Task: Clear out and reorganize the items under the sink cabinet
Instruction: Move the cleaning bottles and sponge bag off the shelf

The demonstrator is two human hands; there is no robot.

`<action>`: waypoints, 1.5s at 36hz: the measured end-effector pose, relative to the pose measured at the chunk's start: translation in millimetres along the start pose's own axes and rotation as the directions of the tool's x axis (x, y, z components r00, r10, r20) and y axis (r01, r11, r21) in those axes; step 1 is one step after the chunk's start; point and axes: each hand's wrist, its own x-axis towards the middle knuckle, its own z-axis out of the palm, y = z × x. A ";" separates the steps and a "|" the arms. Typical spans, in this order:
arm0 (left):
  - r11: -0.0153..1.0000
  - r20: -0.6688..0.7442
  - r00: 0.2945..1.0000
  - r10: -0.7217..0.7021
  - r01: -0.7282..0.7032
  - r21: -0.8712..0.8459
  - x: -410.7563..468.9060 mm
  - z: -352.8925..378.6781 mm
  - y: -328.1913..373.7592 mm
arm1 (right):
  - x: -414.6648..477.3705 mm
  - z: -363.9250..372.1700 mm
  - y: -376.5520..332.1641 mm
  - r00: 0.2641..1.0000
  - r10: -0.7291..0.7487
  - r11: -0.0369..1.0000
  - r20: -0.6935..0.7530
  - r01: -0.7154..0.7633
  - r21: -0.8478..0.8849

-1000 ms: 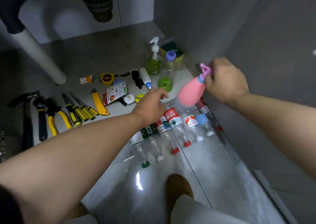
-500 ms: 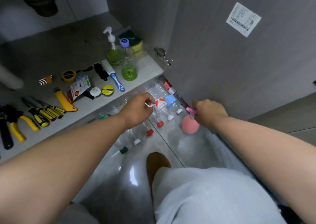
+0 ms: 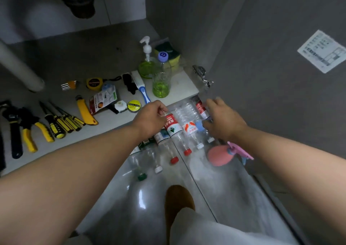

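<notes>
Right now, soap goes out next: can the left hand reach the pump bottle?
Probably yes: the left hand is at the shelf edge, and only a flat brush lies before the pump bottle.

Both forearms are bare all the way down to the wrists. The left hand (image 3: 149, 120) and the right hand (image 3: 222, 121) are bare too, and the right hand's fingers look a bit blurry. One leg wears pale, whitish-grey cloth (image 3: 206, 229), soft and a little wrinkled. Past that knee is a brown shoe (image 3: 178, 200) with a round toe, on the shiny floor (image 3: 142, 198).
</notes>
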 end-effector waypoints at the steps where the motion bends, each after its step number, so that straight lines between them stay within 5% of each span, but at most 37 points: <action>1: 1.000 -0.028 1.000 -0.012 0.011 -0.022 3.9 -3.8 -3.6 | 16.0 -5.4 -11.2 1.000 -0.013 0.996 -0.028 0.016 0.087; 5: 0.994 -0.050 0.997 -0.054 0.049 -0.101 19.5 -20.0 -19.2 | 81.3 -22.0 -55.1 0.990 -0.044 0.963 -0.137 0.079 0.256; 11: 0.988 -0.077 0.995 -0.066 0.054 -0.142 39.4 -37.3 -36.4 | 155.0 -31.9 -99.3 0.970 -0.089 0.954 -0.227 0.149 0.261; 18: 0.988 -0.146 0.986 -0.076 0.055 -0.142 49.5 -44.3 -33.8 | 143.2 -34.4 -112.1 0.903 -0.184 0.962 -0.387 0.247 0.117; 22: 0.978 -0.146 0.989 -0.014 -0.017 -0.209 50.0 -55.2 -18.3 | 131.4 -48.4 -122.4 0.856 -0.242 0.911 -0.458 0.363 0.197; 27: 0.965 -0.254 0.967 -0.013 -0.055 -0.258 42.9 -70.6 -13.9 | 137.7 -56.4 -149.3 0.893 -0.194 0.815 -0.406 0.377 0.440; 31: 0.955 -0.302 0.947 -0.112 0.019 -0.296 39.6 -83.4 -28.6 | 157.6 -46.3 -162.6 0.958 -0.100 0.743 -0.267 0.251 0.620; 36: 0.900 -0.363 0.897 -0.251 0.079 -0.428 36.4 -103.2 -43.8 | 195.7 -24.8 -154.9 0.978 -0.042 0.940 -0.203 0.108 0.324; 45: 0.838 -0.331 0.907 -0.262 0.044 -0.543 36.2 -115.0 -57.5 | 247.3 -34.0 -165.1 0.988 -0.106 0.992 -0.114 0.112 0.050; 54: 0.863 -0.266 0.940 -0.214 0.055 -0.502 29.5 -110.0 -48.7 | 217.7 -34.6 -158.9 0.942 -0.098 0.995 -0.322 0.104 0.002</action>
